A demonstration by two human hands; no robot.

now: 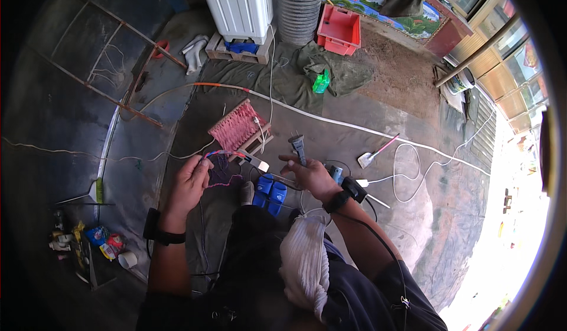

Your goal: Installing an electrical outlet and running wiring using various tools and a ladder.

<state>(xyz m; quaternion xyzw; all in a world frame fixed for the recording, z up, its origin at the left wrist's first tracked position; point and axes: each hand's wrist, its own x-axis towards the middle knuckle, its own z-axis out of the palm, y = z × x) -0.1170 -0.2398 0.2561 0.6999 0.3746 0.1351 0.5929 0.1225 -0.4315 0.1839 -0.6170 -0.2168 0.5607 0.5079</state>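
My left hand is closed on a red and blue cord that ends in a white connector. My right hand grips a grey two-pin plug, its pins upward. Below the connector, blue slippers lie by my feet with dark wires across them. Behind the cord sits a low stool with a pink woven seat, a white cable over it and dark purple strands under it. A blue device is partly hidden behind my right hand.
Cables and a pipe cross the floor. A dustpan lies right. A white appliance on a pallet, a red crate and a green bag are ahead. A metal frame and assorted items are left.
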